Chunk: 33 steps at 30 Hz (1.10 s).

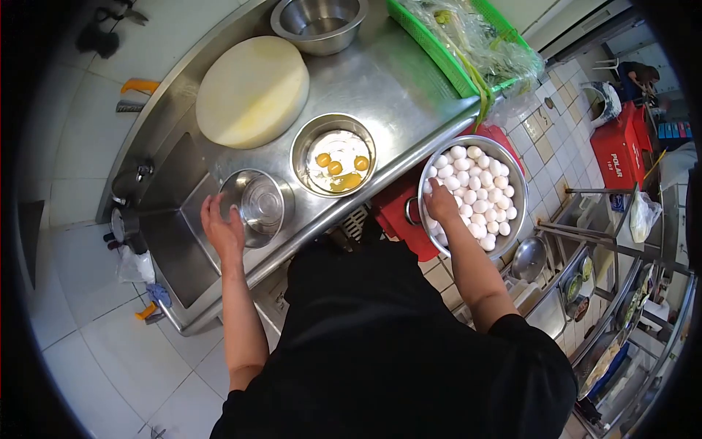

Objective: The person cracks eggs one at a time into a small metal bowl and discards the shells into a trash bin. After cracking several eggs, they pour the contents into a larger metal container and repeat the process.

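Observation:
My left hand (224, 228) is at the left side of a small metal bowl (284, 192), its fingers apart and holding nothing. My right hand (441, 203) reaches over the left part of a large metal basin (521, 192) full of white eggs (479, 183); its fingertips are among the eggs, and whether they grip one is hidden. Between the two, a round metal pan (295, 155) on the steel counter holds several yellow yolks (334, 167) in clear egg white.
A round white cutting board (252, 91) and an empty steel bowl (319, 18) stand at the counter's back. A green basket (439, 51) holds plastic-wrapped greens. The sink (172, 234) is at left. Red coolers (614, 150), shelves and a person (638, 79) are at right.

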Tool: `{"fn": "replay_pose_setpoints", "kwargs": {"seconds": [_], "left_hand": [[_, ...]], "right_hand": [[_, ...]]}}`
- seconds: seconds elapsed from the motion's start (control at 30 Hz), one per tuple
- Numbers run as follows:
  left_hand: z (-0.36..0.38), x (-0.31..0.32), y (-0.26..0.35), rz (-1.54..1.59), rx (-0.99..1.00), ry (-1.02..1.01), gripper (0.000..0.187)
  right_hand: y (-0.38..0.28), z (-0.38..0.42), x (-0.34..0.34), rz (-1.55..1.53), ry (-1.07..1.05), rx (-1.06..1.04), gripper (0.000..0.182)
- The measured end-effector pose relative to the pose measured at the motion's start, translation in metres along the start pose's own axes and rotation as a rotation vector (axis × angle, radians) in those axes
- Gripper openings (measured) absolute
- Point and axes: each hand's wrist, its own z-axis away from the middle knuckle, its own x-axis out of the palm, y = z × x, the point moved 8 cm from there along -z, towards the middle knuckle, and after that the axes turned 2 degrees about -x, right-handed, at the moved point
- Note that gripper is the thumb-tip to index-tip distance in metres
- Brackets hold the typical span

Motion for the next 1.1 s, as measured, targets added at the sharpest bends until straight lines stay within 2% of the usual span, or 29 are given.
{"fn": "replay_pose_setpoints", "kwargs": {"seconds": [0.03, 0.07, 0.13, 0.2, 0.23, 0.27, 0.3, 0.33, 0.4, 0.43, 0.47, 0.53, 0.57, 0.6, 0.73, 0.8, 0.87, 0.9, 0.93, 1.0, 1.03, 1.1], "left_hand": [[-0.003, -0.006, 0.030, 0.178, -0.012, -0.094, 0.038], [-0.003, -0.009, 0.061, 0.357, -0.027, -0.185, 0.041], [0.015, 0.016, 0.115, 0.590, -0.176, -0.643, 0.041], [0.033, 0.037, 0.159, 0.390, 0.003, -0.882, 0.039], [0.036, 0.043, 0.165, 0.388, 0.018, -0.884, 0.039], [0.043, 0.053, 0.173, 0.309, 0.141, -0.909, 0.036], [0.047, 0.059, 0.181, 0.228, 0.267, -0.929, 0.033], [0.045, 0.058, 0.183, 0.225, 0.286, -0.928, 0.033], [0.046, 0.050, 0.180, 0.254, 0.324, -0.914, 0.028], [0.047, 0.049, 0.175, 0.265, 0.295, -0.926, 0.025], [0.048, 0.048, 0.170, 0.265, 0.289, -0.919, 0.025], [0.053, 0.047, 0.160, 0.290, 0.296, -0.910, 0.026], [0.055, 0.047, 0.156, 0.339, 0.266, -0.907, 0.027], [0.055, 0.045, 0.154, 0.341, 0.261, -0.902, 0.027], [0.054, 0.035, 0.155, 0.357, 0.253, -0.888, 0.031], [0.051, 0.032, 0.151, 0.373, 0.222, -0.876, 0.033], [0.045, 0.025, 0.145, 0.519, 0.178, -0.813, 0.035], [0.043, 0.023, 0.139, 0.545, 0.120, -0.835, 0.035], [0.040, 0.020, 0.134, 0.546, 0.104, -0.828, 0.035], [0.032, 0.014, 0.121, 0.596, 0.028, -0.788, 0.034], [0.027, 0.010, 0.116, 0.616, 0.007, -0.760, 0.033], [0.020, 0.003, 0.108, 0.636, -0.035, -0.746, 0.032]], "right_hand": [[0.005, -0.003, 0.002, 0.018, 0.069, -0.076, 0.039], [0.012, -0.003, -0.001, 0.022, 0.069, -0.074, 0.039], [0.035, -0.005, 0.009, -0.545, -0.096, 0.122, 0.034], [0.044, -0.003, 0.003, -0.648, -0.093, 0.145, 0.032], [0.049, 0.002, 0.000, -0.753, -0.092, 0.169, 0.030], [0.054, 0.007, -0.002, -0.859, -0.089, 0.194, 0.028], [0.059, 0.010, 0.002, -1.139, -0.127, 0.283, 0.027], [0.071, 0.011, 0.004, -1.153, -0.114, 0.286, 0.027], [0.059, 0.020, 0.015, -2.136, -0.285, 0.341, 0.027], [0.058, 0.023, 0.015, -2.285, -0.237, 0.386, 0.031], [0.054, 0.024, 0.014, -2.281, -0.245, 0.380, 0.031], [0.026, 0.028, -0.004, -2.410, -0.175, 0.239, 0.032], [0.007, 0.028, -0.012, -2.418, -0.241, 0.091, 0.035], [-0.009, 0.027, -0.015, -2.356, -0.231, 0.088, 0.037], [-0.098, 0.031, -0.034, -2.211, -0.593, -0.061, 0.043], [-0.126, 0.030, -0.053, -1.687, -0.359, -0.074, 0.044], [-0.144, 0.028, -0.072, -1.037, -0.102, -0.173, 0.046], [-0.150, 0.030, -0.091, -0.703, 0.208, -0.308, 0.048], [-0.154, 0.029, -0.089, -0.696, 0.196, -0.318, 0.048], [-0.179, 0.045, -0.112, -0.241, 0.530, -0.596, 0.046], [-0.178, 0.040, -0.104, -0.247, 0.421, -0.526, 0.045], [-0.164, 0.023, -0.074, -0.161, 0.350, -0.535, 0.043]]}}
